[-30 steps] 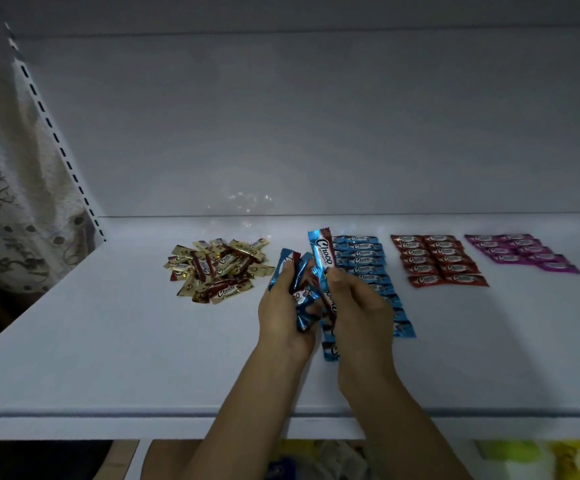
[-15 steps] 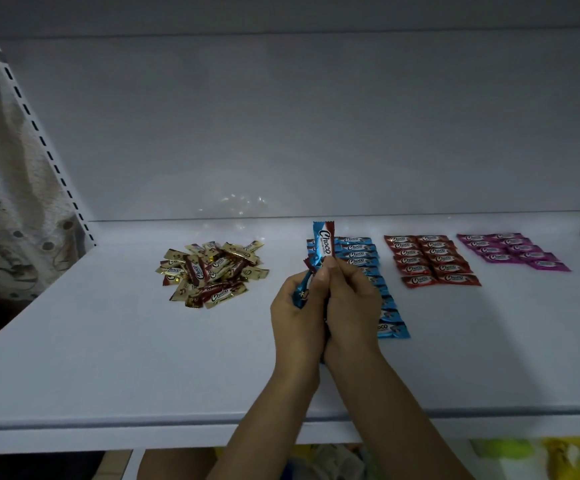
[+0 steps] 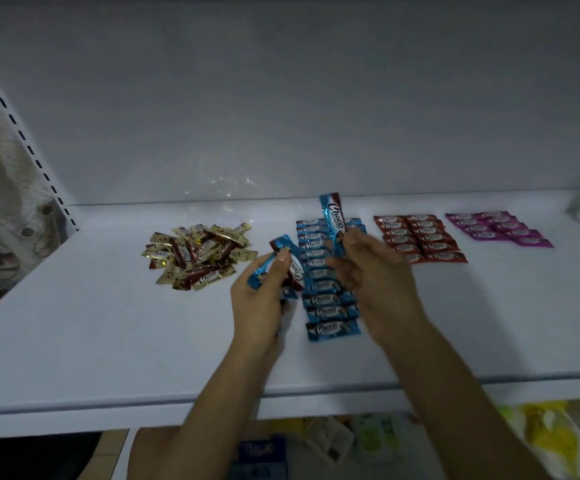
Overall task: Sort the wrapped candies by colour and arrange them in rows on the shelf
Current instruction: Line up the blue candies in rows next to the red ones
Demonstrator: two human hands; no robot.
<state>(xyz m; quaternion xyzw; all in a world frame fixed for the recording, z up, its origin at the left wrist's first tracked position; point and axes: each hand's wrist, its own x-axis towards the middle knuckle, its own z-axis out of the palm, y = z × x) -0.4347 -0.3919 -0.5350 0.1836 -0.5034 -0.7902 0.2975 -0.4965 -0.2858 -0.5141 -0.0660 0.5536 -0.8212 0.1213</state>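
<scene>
Upright, the blue candy point(image 3: 332, 220) sticks from the right hand point(image 3: 371, 271).

Dim, soft-focus view, wide-angle edge bending

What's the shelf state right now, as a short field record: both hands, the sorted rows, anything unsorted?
left hand: grips a bunch of blue candies
right hand: pinches a single blue candy, held upright
blue rows: laid flat, partly hidden by the right hand
red rows: two columns, right of blue
purple rows: farthest right
gold and brown pile: unsorted heap, left of blue
shelf: white, holds everything
</scene>
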